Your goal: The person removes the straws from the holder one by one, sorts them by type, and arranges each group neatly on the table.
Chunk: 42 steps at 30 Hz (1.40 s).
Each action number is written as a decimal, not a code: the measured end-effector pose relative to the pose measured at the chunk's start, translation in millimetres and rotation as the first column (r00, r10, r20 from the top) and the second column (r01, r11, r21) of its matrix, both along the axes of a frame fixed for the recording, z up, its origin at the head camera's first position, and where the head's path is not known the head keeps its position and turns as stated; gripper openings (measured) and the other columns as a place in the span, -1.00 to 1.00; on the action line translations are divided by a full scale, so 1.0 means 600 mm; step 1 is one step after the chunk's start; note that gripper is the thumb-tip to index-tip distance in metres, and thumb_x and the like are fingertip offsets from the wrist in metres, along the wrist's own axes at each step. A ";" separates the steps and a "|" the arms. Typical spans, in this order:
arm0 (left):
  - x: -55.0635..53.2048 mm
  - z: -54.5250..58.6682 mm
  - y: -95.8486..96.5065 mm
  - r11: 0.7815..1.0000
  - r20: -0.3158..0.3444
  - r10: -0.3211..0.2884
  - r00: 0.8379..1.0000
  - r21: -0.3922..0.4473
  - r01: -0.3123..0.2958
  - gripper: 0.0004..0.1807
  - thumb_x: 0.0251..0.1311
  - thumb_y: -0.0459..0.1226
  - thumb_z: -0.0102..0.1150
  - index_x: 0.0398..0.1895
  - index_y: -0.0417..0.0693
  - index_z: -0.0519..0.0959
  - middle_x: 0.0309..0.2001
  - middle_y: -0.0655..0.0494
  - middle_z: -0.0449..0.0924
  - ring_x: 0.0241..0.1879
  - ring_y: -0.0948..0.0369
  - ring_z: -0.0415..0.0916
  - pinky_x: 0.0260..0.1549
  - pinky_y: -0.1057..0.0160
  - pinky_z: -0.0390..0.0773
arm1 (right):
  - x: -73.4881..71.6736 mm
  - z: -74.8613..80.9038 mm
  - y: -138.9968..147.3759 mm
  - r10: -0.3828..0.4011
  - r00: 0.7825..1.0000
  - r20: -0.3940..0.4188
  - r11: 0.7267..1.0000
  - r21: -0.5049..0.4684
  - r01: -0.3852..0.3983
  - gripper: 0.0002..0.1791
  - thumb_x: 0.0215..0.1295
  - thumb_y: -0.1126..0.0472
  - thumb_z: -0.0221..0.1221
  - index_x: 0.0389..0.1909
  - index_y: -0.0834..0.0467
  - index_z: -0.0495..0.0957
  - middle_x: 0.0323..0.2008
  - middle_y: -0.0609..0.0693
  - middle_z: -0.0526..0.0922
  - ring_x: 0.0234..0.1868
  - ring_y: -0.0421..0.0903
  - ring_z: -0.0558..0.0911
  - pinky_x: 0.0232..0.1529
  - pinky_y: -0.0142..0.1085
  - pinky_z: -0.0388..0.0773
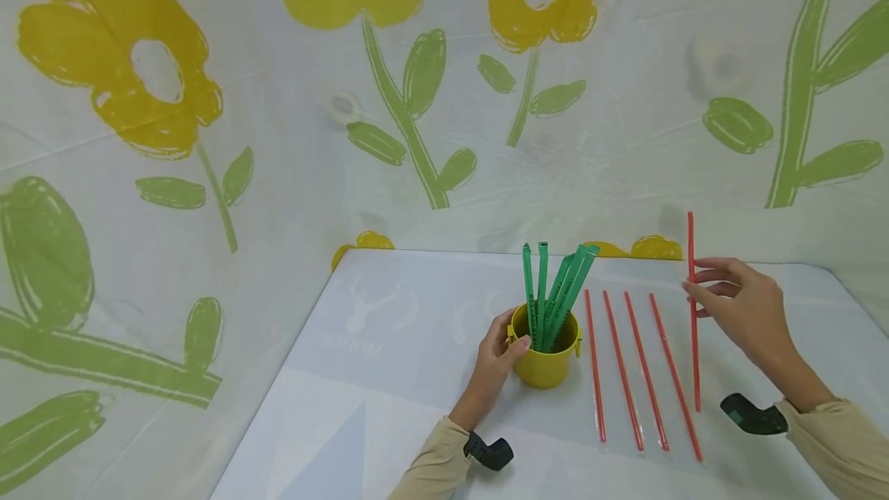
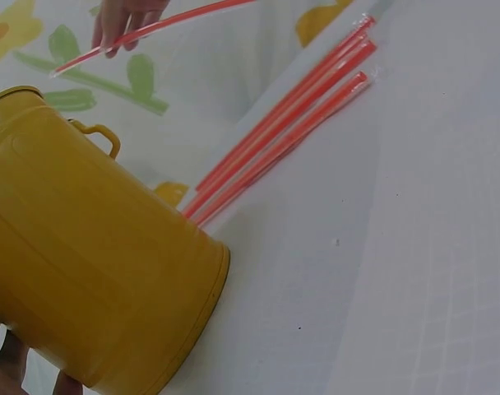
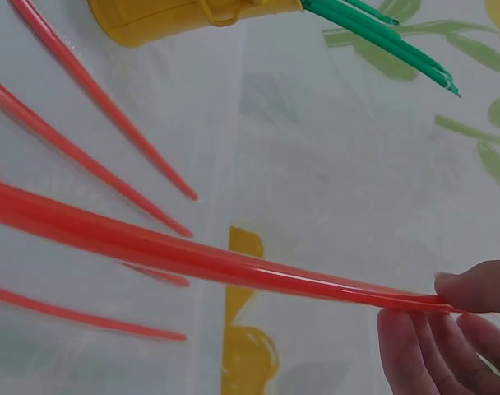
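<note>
My left hand [image 1: 495,353] grips the left side of a small yellow bucket [image 1: 544,370] with side handles, thumb at the rim. Several green paper-wrapped straws [image 1: 571,292] stand in the bucket, leaning to different sides. To its right, several red straws [image 1: 622,369] in clear wrappers lie side by side on the table. My right hand [image 1: 746,311] pinches another red straw [image 1: 695,361] between thumb and fingers, holding it almost upright in the head view. In the right wrist view this held straw [image 3: 233,267] runs across the frame from the fingertips.
The white table [image 1: 361,400] has faint printed shapes. Behind it and at the left hangs a white cloth [image 1: 292,176] with yellow flowers and green leaves. Dark wrist devices are worn at my left cuff [image 1: 489,452] and right cuff [image 1: 753,413].
</note>
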<state>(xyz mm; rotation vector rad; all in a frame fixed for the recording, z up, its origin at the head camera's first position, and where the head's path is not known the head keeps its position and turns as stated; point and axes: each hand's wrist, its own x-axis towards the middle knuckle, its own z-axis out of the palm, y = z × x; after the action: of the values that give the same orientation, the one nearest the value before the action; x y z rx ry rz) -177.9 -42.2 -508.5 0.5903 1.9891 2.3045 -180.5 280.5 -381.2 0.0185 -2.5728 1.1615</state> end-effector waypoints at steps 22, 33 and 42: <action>0.003 -0.004 0.005 1.000 0.035 0.010 0.999 -0.003 -0.009 -0.48 0.31 -0.11 0.04 0.33 0.19 0.25 0.28 0.23 0.29 0.24 0.20 0.26 0.17 0.28 0.32 | 0.000 -0.082 0.049 -0.014 0.983 0.185 0.992 0.125 -0.009 -0.44 0.26 0.13 0.22 0.09 0.47 0.35 -0.14 0.45 0.52 -0.44 0.09 0.66 -0.56 -0.35 0.57; 0.005 -0.001 0.004 1.000 0.019 0.013 1.000 -0.007 -0.013 -0.49 0.33 -0.15 0.02 0.34 0.19 0.24 0.28 0.25 0.28 0.24 0.21 0.26 0.17 0.28 0.32 | -0.006 -0.117 0.059 0.004 0.976 0.217 0.990 0.136 -0.034 -0.51 0.19 0.24 0.25 0.03 0.50 0.39 -0.23 0.40 0.58 -0.50 -0.03 0.62 -0.61 -0.35 0.53; 0.001 0.002 0.002 1.000 0.013 0.021 1.000 -0.019 -0.021 -0.48 0.33 -0.14 0.01 0.34 0.18 0.24 0.29 0.25 0.28 0.24 0.21 0.26 0.18 0.26 0.32 | -0.010 -0.139 0.063 0.029 0.976 0.218 0.991 0.120 -0.057 -0.53 0.19 0.27 0.24 0.01 0.52 0.40 -0.26 0.40 0.58 -0.48 0.01 0.63 -0.60 -0.31 0.57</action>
<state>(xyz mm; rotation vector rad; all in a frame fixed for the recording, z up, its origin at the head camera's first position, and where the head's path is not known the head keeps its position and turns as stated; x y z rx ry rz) -177.4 -41.3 -507.5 0.5534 2.0191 2.2923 -186.6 318.4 -464.4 -0.0246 -2.8466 1.0668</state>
